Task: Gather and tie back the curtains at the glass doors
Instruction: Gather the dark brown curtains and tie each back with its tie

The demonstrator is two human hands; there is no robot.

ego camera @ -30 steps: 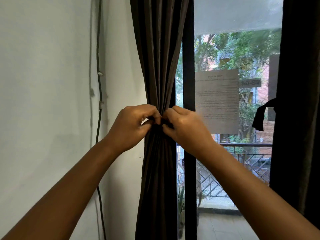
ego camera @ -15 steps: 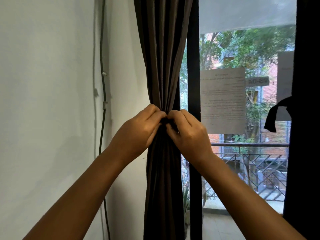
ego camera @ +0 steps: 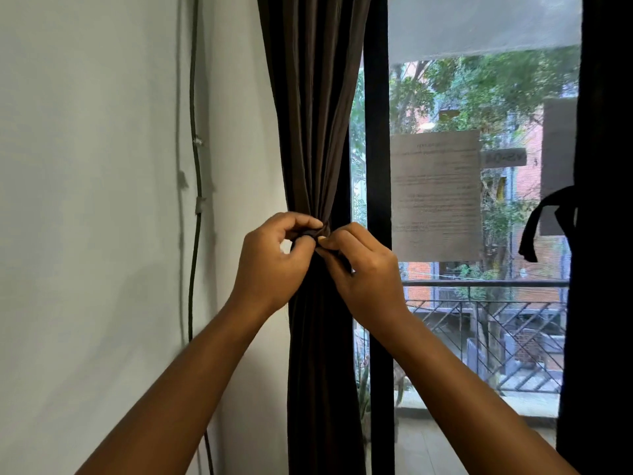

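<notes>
I am standing in a lived-in room: dark curtains (ego camera: 315, 132) are framing glass doors (ego camera: 479, 303) looking onto a railed balcony (ego camera: 486, 323) and trees.

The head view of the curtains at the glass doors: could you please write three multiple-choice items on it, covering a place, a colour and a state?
1. Where is the sheet of paper?
A. on the glass
B. on the wall
C. on the floor

2. What colour is the left curtain?
A. white
B. dark brown
C. red

3. What are the hands doing?
A. hanging idle
B. pressing the wall
C. pinching the tie

Key: 1 A, it sits on the pane. 2 B, its folds are dark brown. 3 C, left hand and right hand pinch the tie.
</notes>
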